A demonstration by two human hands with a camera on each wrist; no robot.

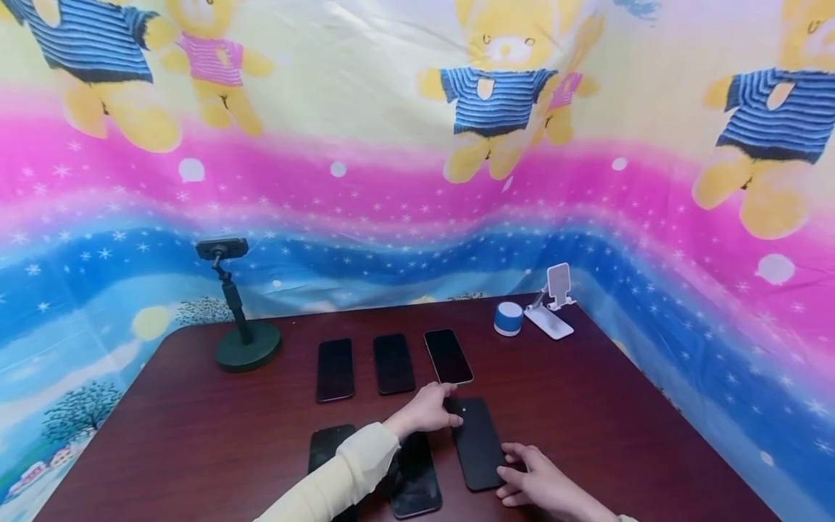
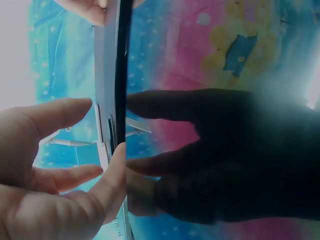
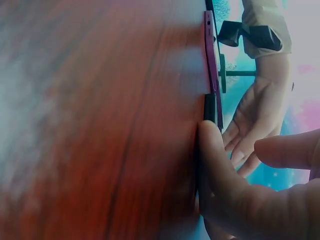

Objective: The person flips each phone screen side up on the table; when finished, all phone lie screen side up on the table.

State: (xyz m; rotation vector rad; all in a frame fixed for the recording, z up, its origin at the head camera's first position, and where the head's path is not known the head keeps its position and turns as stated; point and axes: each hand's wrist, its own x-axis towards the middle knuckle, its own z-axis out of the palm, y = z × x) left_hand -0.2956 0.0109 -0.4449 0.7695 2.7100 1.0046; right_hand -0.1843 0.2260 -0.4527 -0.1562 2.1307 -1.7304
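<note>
A matte black phone (image 1: 481, 446) lies flat on the table, with a small pale dot near its top left. My left hand (image 1: 427, 409) reaches across to its upper left corner, fingertips at the edge, thumb apart from the fingers. Along the phone's lower right edge, my right hand (image 1: 538, 475) rests with loosely bent fingers. In the right wrist view one finger (image 3: 212, 150) lies along the phone's side near the tabletop. Under the left forearm are two more dark phones, one in the middle (image 1: 416, 486) and one at left (image 1: 326, 446), both partly covered.
Three dark phones stand in a back row: left (image 1: 335, 370), middle (image 1: 394, 364) and right (image 1: 448, 357). A green round-based phone stand (image 1: 248, 348) is at the back left. At the back right are a blue-and-white cylinder (image 1: 508, 319) and a white folding stand (image 1: 549, 322).
</note>
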